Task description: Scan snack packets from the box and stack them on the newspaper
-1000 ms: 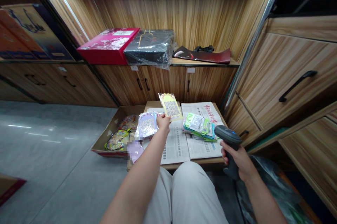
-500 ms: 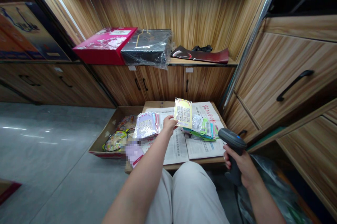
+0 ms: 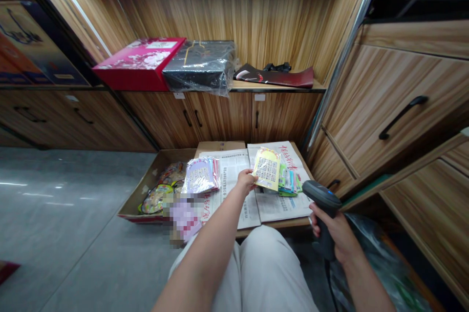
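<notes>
My left hand [image 3: 246, 182] pinches a yellow packet [image 3: 267, 169] printed with a grid of small pictures, holding it just over a pile of green and blue packets [image 3: 289, 181] on the newspaper. My right hand [image 3: 331, 231] is wrapped round the grip of a dark grey barcode scanner [image 3: 320, 198], its head pointing left toward the pile. A second stack of similar packets [image 3: 201, 175] lies on the left part of the newspaper [image 3: 271, 204].
The newspaper covers a low cardboard surface in front of my knees. An open cardboard box [image 3: 141, 195] with colourful items sits on the floor at left. A shelf above holds a red box [image 3: 137, 64], a black wrapped box [image 3: 200, 67] and a dark red case [image 3: 278, 77]. Wooden drawers [image 3: 395, 107] stand at right.
My left hand has carried the yellow packet rightward and down, from above the newspaper's middle to over the green and blue pile. The scanner hand has barely moved.
</notes>
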### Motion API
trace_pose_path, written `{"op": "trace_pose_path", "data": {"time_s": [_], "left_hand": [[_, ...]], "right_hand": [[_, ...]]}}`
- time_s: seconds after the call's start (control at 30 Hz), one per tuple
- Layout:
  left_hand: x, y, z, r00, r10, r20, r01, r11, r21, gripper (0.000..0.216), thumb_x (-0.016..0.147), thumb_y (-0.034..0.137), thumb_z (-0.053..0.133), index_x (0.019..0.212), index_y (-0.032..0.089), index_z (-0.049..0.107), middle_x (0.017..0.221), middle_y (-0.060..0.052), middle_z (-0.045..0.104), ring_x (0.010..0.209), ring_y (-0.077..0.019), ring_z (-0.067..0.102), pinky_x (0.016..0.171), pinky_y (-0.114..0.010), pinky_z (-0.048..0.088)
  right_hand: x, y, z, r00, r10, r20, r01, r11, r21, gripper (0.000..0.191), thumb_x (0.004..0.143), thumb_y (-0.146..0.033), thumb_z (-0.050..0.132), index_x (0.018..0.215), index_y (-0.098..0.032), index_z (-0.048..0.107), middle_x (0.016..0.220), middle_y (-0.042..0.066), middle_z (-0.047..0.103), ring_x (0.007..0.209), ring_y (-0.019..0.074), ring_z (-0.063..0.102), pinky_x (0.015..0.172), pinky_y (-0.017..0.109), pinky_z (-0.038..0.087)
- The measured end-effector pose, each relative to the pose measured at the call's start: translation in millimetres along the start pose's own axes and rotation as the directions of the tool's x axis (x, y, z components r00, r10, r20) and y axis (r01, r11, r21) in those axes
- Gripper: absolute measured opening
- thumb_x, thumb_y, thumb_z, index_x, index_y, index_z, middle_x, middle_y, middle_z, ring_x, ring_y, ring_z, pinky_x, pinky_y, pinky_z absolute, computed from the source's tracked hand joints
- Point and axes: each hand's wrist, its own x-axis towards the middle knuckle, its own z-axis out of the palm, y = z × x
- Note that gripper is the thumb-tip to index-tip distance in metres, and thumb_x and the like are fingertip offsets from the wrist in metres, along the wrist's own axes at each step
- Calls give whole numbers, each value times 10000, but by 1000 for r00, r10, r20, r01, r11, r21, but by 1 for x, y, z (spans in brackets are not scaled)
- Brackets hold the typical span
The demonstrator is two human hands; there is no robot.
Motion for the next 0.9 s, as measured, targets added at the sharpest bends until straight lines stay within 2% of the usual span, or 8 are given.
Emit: {"op": "trace_pose_path", "data": {"time_s": [0.1,0.27,0.4,0.6,0.67,0.73,0.83,0.9], "left_hand": [[0,-3,7,997,-78,15,78,996,-35,363,635,82,820,910,167,597,786,-40,692,726,-194,707,651,-306,581],[3,-6,8,997,-12,-80,15,1000,27,380,621,91,832,909,133,588,880,-88,700,784,-223,714,644,-300,588],[3,-5,7,995,-2,-99,11,996,90,386,643,153,843,934,137,589,947,-101,699,806,-217,709,604,-269,580],[2,-3,4,993,2,-118,19,984,180,337,739,147,756,1015,154,564,1023,-100,682,779,-180,691,617,-271,566],[2,1,-3,987,65,-145,-24,963,269,305,746,166,747,1000,167,577,1008,-92,684,844,-192,687,689,-285,561],[2,9,-16,963,198,-181,-111,908,403,265,746,183,745,970,177,602,1016,-97,680,948,-217,672,808,-309,536],[0,23,-46,883,399,-248,-171,764,622,246,776,192,710,1009,183,633,1132,-138,641,1106,-266,613,955,-354,458],[-3,29,-69,826,466,-317,-103,677,728,268,802,200,675,1067,193,635,1199,-158,603,1176,-296,559,982,-380,424]], "right_hand": [[0,0,0,1000,7,-1,-7,1000,-4,451,606,-475,902,756,-167,609,495,-52,572,372,71,470,345,178,390],[1,0,-5,1000,-3,-12,2,1000,-30,447,601,-485,898,721,-166,609,491,-48,568,367,73,467,341,183,392],[1,-1,-6,1000,6,-25,-7,1000,-21,453,593,-490,900,722,-170,606,490,-49,571,365,77,472,340,186,396],[-1,-2,-2,1000,23,0,-23,1000,-20,459,591,-481,905,753,-164,615,500,-47,580,379,77,478,352,185,398],[-2,-1,-2,1000,18,-1,-18,999,-26,453,600,-475,902,758,-167,610,501,-46,581,381,80,476,354,188,399],[-3,0,-2,1000,17,8,-17,999,-39,444,614,-470,896,780,-166,618,507,-42,587,386,84,474,356,195,403],[-2,3,-2,999,43,26,-42,998,-47,441,616,-469,895,784,-166,622,517,-36,595,392,90,483,358,203,406],[-1,5,-1,999,48,25,-46,997,-55,449,601,-473,900,778,-171,619,514,-39,591,385,91,478,353,208,406]]}}
